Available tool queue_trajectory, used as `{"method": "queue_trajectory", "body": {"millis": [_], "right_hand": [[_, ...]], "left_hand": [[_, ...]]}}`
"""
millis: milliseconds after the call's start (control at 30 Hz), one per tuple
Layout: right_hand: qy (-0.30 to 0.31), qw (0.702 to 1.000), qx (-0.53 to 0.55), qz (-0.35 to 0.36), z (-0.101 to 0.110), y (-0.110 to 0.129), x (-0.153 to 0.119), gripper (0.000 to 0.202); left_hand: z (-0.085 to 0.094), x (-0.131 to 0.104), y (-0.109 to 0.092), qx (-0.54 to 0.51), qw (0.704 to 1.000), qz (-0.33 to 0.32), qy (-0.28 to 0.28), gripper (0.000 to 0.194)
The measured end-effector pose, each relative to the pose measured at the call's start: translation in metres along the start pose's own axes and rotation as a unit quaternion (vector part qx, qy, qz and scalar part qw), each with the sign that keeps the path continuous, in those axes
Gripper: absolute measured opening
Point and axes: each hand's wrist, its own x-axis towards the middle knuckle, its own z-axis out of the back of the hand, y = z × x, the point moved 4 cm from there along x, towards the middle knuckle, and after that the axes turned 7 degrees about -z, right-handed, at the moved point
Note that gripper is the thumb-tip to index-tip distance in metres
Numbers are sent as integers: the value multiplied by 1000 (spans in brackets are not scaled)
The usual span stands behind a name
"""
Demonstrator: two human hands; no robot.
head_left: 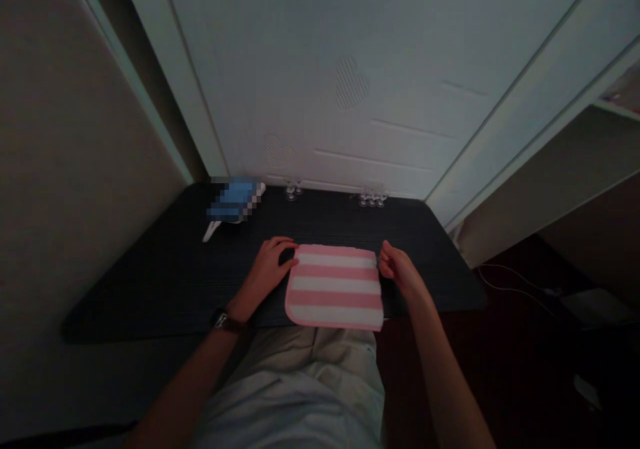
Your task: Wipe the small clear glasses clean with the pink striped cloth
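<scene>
A pink-and-white striped mat [335,286] with a pink border lies at the front edge of the dark table, its near edge reaching over my lap. Its lower left corner is rounded, and the right side looks straight, perhaps folded. My left hand [270,266] grips the upper left corner, thumb and fingertips at the edge with a gap showing between them. At the upper right side, the curled fingers of my right hand [395,266] are closed against the mat's edge. A dark watch [226,319] is on my left wrist.
A phone-like blue screen [234,199], blurred out, rests on a white stand at the table's [165,269] back left. Small clear objects [293,189] and a similar cluster [371,196] stand along the back. A pale panel [310,89] rises behind. A white cable [515,279] runs at right.
</scene>
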Motion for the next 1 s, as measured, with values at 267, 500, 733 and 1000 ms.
{"method": "queue_trajectory", "body": {"millis": [267,500,733,1000], "right_hand": [[141,990,-7,7,-94,-7,-6,44],[144,989,-22,-7,-99,-29,0,35],[87,995,-47,2,-73,-26,-17,20],[4,992,-120,36,-60,-40,-25,12]], "left_hand": [[2,1,-8,41,999,-8,6,23],[3,-3,-27,78,997,4,19,26],[-1,-10,-37,59,994,87,37,40],[-7,-7,-29,-46,985,160,52,43]]}}
